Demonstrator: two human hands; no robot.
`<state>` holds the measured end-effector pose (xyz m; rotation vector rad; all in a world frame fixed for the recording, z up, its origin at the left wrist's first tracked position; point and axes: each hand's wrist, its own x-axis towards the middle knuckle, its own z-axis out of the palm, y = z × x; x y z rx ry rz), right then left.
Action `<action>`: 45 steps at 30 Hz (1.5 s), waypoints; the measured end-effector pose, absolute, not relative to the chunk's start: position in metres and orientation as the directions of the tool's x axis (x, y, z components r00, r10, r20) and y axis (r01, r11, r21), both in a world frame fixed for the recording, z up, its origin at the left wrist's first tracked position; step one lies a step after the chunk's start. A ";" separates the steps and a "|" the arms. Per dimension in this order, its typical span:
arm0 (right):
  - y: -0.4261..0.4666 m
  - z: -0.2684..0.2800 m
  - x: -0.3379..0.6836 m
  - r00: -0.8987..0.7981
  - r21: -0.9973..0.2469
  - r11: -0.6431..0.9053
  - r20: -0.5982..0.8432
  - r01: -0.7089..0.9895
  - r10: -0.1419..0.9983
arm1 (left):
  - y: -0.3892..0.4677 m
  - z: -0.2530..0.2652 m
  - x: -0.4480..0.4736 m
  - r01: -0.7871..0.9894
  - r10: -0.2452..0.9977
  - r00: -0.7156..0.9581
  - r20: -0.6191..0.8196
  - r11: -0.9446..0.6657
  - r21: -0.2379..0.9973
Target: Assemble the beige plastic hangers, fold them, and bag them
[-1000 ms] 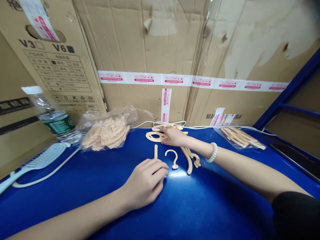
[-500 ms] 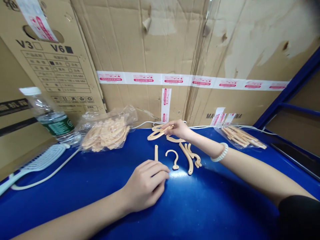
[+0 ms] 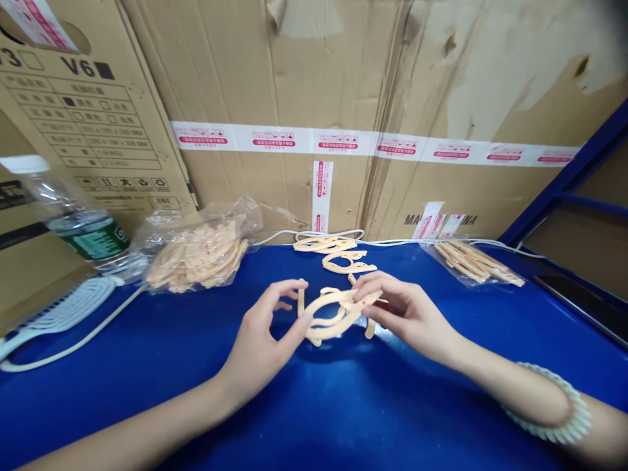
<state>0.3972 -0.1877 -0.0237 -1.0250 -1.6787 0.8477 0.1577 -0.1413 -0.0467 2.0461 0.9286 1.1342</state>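
Observation:
My right hand (image 3: 409, 314) pinches the right end of a folded beige travel hanger (image 3: 333, 324), a looped shape lifted over the table. My left hand (image 3: 269, 327) is beside its left end, thumb against or just in front of it, fingers spread apart. Behind my left fingertips is a short straight beige piece (image 3: 301, 297). The held hanger partly hides the loose beige hook lying beneath it. A curved arm piece (image 3: 370, 328) shows below my right fingers. Farther back lie a looped hanger (image 3: 338, 263) and a few more hangers (image 3: 324, 244).
A clear bag of beige hanger parts (image 3: 196, 255) lies left, near a water bottle (image 3: 88, 229) and a pale hairbrush (image 3: 73, 307). A bag of beige sticks (image 3: 473, 261) and a dark flat device (image 3: 579, 307) lie right. Cardboard (image 3: 275, 190) and a white cable (image 3: 392, 243) line the back.
My right hand has come toward me from the back with the folded hanger. My left hand has risen from the table and opened beside it. The view has shifted slightly.

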 end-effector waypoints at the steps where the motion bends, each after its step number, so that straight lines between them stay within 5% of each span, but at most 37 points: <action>1: -0.192 -0.025 0.395 -0.217 -0.885 0.401 0.354 0.237 0.910 | -0.143 -0.046 0.159 0.281 0.810 0.425 0.405 -0.543 0.791; 10: -0.212 -0.037 0.379 -0.251 -0.947 0.298 0.261 0.121 0.932 | -0.156 -0.043 0.162 0.287 0.739 0.604 0.297 -0.550 0.785; 18: -0.210 -0.038 0.380 -0.193 -0.990 -0.080 -0.102 0.119 0.976 | -0.156 -0.039 0.161 0.169 0.838 0.475 0.267 -0.385 0.907; 29: -0.208 -0.026 0.387 0.029 -0.987 0.029 0.034 0.160 0.999 | -0.148 -0.040 0.160 0.029 0.881 0.357 0.310 -0.342 0.939; 45: -0.201 -0.036 0.394 0.129 -0.963 -0.071 -0.107 -0.260 0.986 | -0.144 -0.036 0.157 0.039 0.892 0.334 0.305 -0.336 0.941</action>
